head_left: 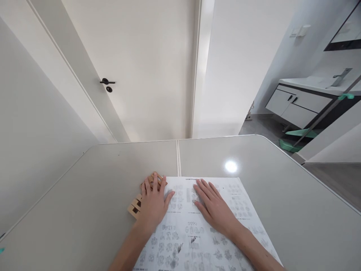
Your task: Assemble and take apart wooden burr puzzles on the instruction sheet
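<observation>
A large white sheet of paper (pixel 194 220) with rows of small grey printed figures and several dark smudges lies on the grey table (pixel 84 195). My left hand (pixel 153 201) rests palm down at the sheet's left edge, fingers spread over a brown wooden piece with cut-outs (pixel 159 178). A lighter wooden piece with square dark gaps (pixel 134 207) sticks out beside that hand, partly hidden under it. Palm down on the upper right of the sheet lies my right hand (pixel 213 203), its fingers stretched out and nothing seen in them.
Behind the table's far edge stands a white door with a black handle (pixel 106 81). At the right a doorway shows a white washbasin cabinet (pixel 299 103) and a green dustpan (pixel 287 146). A seam (pixel 178 158) crosses the tabletop, and a bright light reflection lies right of it.
</observation>
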A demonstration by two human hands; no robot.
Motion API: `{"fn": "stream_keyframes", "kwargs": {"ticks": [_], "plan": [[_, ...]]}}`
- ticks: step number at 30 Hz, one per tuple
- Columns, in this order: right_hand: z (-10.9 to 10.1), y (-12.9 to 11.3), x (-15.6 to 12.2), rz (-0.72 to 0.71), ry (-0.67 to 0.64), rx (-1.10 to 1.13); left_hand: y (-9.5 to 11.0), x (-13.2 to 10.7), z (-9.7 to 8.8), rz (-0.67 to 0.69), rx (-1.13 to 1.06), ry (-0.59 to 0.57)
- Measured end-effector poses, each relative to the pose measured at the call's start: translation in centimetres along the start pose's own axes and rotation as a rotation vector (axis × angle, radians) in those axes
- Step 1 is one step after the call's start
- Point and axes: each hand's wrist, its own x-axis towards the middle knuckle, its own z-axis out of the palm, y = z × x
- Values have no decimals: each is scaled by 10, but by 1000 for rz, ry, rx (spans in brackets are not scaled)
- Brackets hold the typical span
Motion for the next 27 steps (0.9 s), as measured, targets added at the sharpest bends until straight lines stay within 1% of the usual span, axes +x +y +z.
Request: {"fn": "stream_keyframes", "kwargs": {"ticks": [4,11,15,17,20,23,27], "plan": [[1,1,-1,-2,21,12,4,-2,1,7,35,-21],[-1,0,-1,-5,15,43,4,-1,1,27,-10,31],[-2,0,0,8,-4,45,1,3,1,42,-28,70],[-3,0,0,12,-9,45,0,5,0,40,-8,70],[-4,-1,0,16,-7,51,0,11,-1,4,39,51],[-5,-1,1,13,-4,57,-3,16,-3,-23,61,59],[-5,0,1,12,0,56,-8,22,-4,12,21,97]]}}
